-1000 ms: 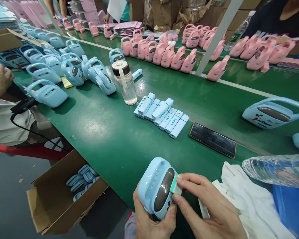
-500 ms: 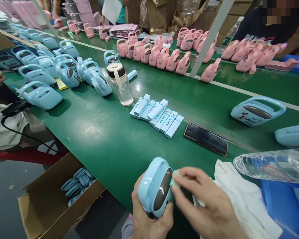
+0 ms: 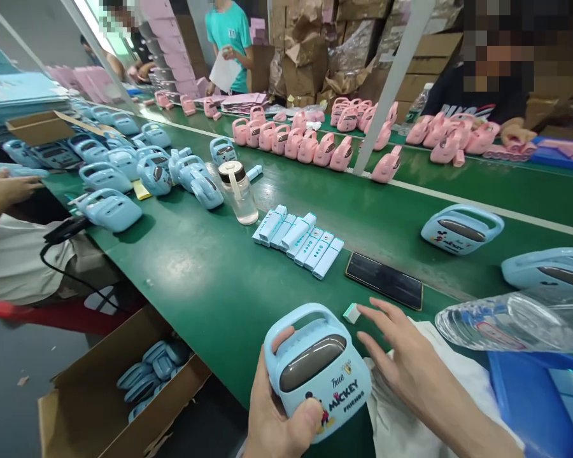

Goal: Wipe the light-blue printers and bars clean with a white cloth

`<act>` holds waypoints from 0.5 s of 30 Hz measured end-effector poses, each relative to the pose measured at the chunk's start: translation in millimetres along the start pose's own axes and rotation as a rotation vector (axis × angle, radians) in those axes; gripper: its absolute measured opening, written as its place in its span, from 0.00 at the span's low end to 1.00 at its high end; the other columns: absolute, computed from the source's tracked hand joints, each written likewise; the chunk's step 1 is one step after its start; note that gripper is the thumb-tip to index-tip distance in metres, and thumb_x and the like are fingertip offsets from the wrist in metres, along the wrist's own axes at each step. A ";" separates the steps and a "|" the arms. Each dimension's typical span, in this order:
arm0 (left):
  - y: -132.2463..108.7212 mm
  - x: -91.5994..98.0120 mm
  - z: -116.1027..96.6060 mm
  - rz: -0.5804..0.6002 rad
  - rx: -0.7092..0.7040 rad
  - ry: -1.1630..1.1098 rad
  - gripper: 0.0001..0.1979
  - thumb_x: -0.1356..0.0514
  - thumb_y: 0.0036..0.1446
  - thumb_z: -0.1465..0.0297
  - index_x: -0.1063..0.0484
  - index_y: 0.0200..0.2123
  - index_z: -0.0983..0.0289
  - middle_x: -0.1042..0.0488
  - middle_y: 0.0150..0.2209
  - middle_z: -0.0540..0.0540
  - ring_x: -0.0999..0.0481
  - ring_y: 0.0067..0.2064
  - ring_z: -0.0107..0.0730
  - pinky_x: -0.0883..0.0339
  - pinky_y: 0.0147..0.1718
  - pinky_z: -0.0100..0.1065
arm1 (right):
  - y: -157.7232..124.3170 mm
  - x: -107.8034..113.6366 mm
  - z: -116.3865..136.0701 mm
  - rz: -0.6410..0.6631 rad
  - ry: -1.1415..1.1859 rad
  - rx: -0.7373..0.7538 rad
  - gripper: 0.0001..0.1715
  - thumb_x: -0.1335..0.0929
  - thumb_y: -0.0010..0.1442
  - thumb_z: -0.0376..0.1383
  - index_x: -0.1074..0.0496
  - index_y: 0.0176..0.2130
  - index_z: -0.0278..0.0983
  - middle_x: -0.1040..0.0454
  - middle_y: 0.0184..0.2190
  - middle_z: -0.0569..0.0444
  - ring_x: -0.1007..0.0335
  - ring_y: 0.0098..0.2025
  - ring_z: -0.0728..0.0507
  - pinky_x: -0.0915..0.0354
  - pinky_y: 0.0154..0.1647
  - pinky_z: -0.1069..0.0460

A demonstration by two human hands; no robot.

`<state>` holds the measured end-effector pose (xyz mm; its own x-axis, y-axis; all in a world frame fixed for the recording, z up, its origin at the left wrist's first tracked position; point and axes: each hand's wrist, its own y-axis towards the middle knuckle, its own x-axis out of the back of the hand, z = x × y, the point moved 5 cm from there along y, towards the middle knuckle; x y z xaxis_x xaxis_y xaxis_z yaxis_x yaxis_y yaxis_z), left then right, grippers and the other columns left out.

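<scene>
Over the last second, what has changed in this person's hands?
The right hand has let go of the small green-and-white block, which went from the blue case to the table just off the open fingertips. The left hand keeps its grip on the case, now turned so its printed front faces the camera. The phone and pale sticks stayed put.

Pale blue case (image 3: 321,385) with grey panel (image 3: 314,363) and black lettering (image 3: 344,395)
</scene>
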<state>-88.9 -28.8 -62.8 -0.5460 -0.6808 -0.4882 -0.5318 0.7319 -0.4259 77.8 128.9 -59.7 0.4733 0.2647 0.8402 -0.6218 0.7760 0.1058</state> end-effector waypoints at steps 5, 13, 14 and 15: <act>0.1 -6.5 -4.4 0.090 0.004 -0.054 0.47 0.21 0.39 0.51 0.31 0.59 0.59 0.17 0.52 0.66 0.19 0.54 0.68 0.21 0.50 0.52 | -54.9 3.8 -10.6 0.086 -0.146 0.194 0.19 0.32 0.72 0.47 0.26 0.60 0.52 0.22 0.58 0.49 0.22 0.56 0.33 0.19 0.48 0.38; -11.1 -24.6 -1.6 0.204 0.011 -0.019 0.46 0.21 0.42 0.52 0.35 0.61 0.59 0.18 0.52 0.65 0.19 0.55 0.68 0.21 0.50 0.55 | -61.6 22.8 -34.8 0.046 0.066 -0.091 0.17 0.35 0.73 0.51 0.21 0.49 0.48 0.17 0.47 0.54 0.19 0.47 0.41 0.21 0.43 0.50; -12.9 -26.8 -2.7 0.214 -0.006 -0.009 0.46 0.22 0.42 0.52 0.34 0.61 0.59 0.18 0.52 0.65 0.19 0.55 0.68 0.21 0.50 0.54 | -61.6 33.5 -36.4 -0.015 0.080 -0.145 0.18 0.34 0.71 0.53 0.21 0.48 0.47 0.17 0.48 0.53 0.19 0.44 0.42 0.21 0.39 0.52; -14.4 -29.0 -3.9 0.221 -0.025 0.005 0.46 0.22 0.42 0.51 0.34 0.60 0.60 0.18 0.53 0.66 0.19 0.55 0.67 0.21 0.51 0.54 | -62.7 44.4 -37.0 -0.079 0.093 -0.202 0.19 0.33 0.70 0.55 0.21 0.48 0.47 0.16 0.47 0.53 0.18 0.41 0.42 0.21 0.33 0.54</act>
<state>-67.8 -19.7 -39.6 -0.6543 -0.5037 -0.5641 -0.4145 0.8627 -0.2896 160.9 113.1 -48.7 0.5768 0.2433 0.7798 -0.4474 0.8928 0.0524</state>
